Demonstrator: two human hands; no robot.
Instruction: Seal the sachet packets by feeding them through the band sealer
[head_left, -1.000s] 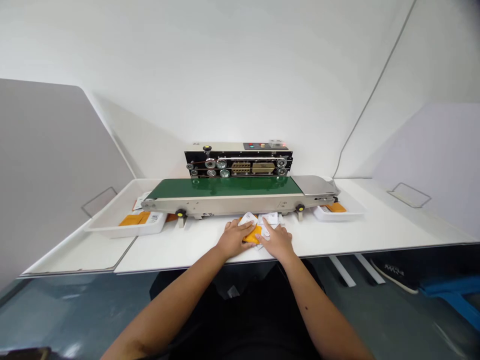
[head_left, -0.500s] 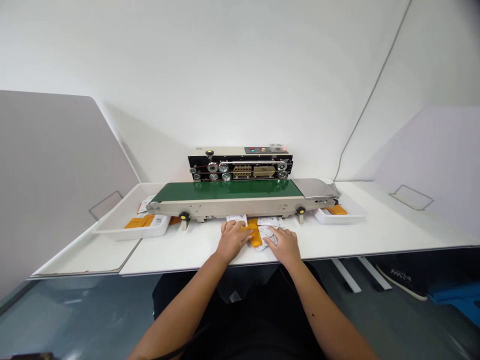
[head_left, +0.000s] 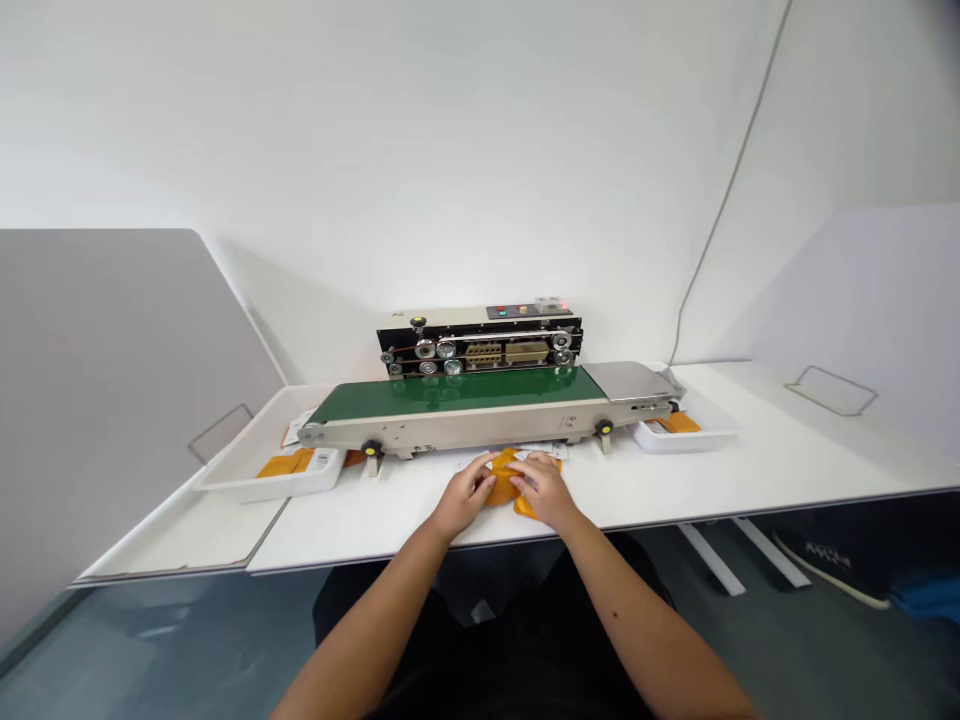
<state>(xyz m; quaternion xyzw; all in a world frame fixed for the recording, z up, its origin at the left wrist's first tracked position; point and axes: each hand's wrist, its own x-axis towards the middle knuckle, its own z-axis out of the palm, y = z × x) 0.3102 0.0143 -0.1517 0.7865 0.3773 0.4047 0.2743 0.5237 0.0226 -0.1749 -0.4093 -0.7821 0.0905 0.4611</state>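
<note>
Just in front of the sealing machine, both hands are together over the white table. My left hand (head_left: 463,497) has its thumb and fingers closed on the left side of an orange pouch (head_left: 504,484). On the other side, my right hand (head_left: 547,492) grips the orange material with bent fingers. More orange (head_left: 527,509) shows below the right palm; I cannot tell whether it is the same pouch or another. White printed packets (head_left: 553,452) lie behind the fingers, partly under the machine's front edge and mostly hidden.
A band sealer with a green conveyor belt (head_left: 457,394) spans the table's back. At left stands a white tray (head_left: 225,484) with orange and white packets; at right, another white tray (head_left: 686,441) holds orange ones. Grey partitions (head_left: 127,380) flank the table (head_left: 352,528).
My hands have drawn closer together, and the orange pouch now bunches up between them. White packets that showed beside my right hand are now covered. The camera view has tilted slightly.
</note>
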